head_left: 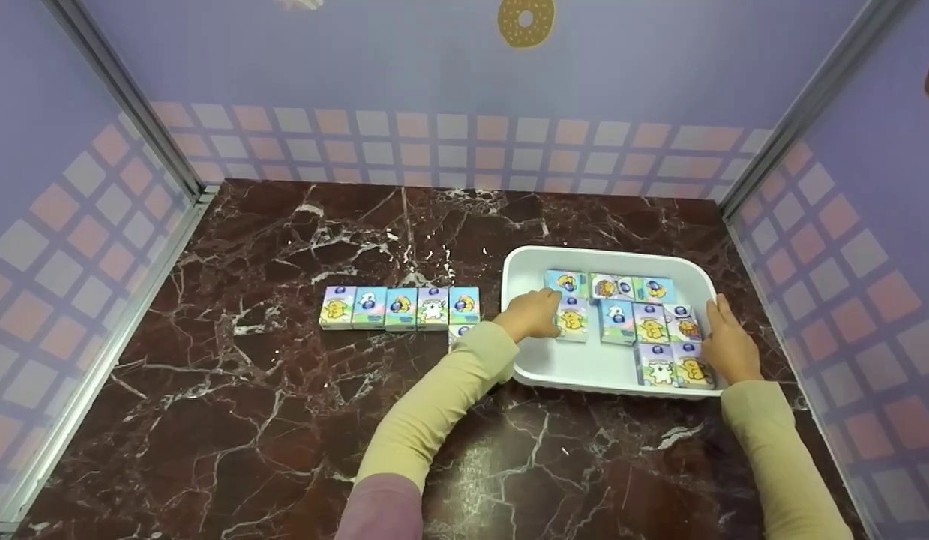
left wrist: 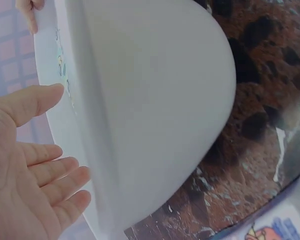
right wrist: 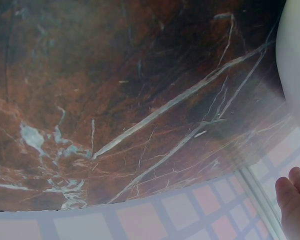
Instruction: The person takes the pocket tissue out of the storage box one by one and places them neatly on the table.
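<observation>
A white tray (head_left: 569,367) holds several small cartoon-printed packs (head_left: 651,322), laid mostly toward its far and right sides. My left hand (head_left: 535,313) reaches over the tray's left wall, fingertips right at a lilac pack with a yellow figure (head_left: 573,321). In the left wrist view its thumb and fingers are spread apart, slightly bent, with nothing between them. At the tray's right rim, my right hand (head_left: 730,345) rests with fingers stretched along the side; its thumb is hidden. Only its fingertips (right wrist: 296,185) show in the right wrist view.
Left of the tray, a row of similar packs (head_left: 402,308) lies on the dark red marble tabletop (head_left: 284,435). One more pack (head_left: 458,331) below the row's right end is partly covered by my left sleeve. Purple checked panels (head_left: 434,142) enclose the table's back and sides.
</observation>
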A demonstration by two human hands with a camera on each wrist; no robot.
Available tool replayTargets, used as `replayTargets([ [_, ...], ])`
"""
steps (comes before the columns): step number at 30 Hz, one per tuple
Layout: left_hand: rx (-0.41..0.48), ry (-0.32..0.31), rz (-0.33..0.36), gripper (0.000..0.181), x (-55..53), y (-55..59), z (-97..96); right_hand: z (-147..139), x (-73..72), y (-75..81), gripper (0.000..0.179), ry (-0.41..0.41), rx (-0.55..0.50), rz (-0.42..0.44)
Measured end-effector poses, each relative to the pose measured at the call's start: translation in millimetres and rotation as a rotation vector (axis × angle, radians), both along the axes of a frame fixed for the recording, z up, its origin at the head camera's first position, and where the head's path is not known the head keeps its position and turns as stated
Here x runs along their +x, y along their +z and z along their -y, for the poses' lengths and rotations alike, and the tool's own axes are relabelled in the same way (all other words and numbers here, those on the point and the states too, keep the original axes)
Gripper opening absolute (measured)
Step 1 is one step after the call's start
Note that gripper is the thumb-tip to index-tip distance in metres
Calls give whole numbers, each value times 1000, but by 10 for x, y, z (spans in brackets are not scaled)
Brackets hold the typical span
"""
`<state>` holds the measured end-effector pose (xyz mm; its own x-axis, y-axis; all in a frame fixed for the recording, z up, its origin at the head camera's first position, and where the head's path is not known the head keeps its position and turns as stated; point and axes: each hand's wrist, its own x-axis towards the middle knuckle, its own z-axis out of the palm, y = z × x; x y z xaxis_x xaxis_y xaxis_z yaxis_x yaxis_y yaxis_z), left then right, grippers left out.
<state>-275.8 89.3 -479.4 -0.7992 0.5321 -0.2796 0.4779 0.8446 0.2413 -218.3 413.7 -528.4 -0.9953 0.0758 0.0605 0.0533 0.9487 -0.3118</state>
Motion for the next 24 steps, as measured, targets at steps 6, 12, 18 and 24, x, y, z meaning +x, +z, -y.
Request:
replayTargets([
  [6,-21,5,35,65,11,5,-97,-7,-2,-8,64,2,4,-8],
  [12,-20,10,92,69,7,13,-189,4,10,-3,64,0,0,-13],
  [18,-32,5,112,71,9,-5,-268,5,20,-2,62,9,0,-17],
  [24,-45,-6,108,73,29,-57,-321,11,13,18,63,7,-5,8],
])
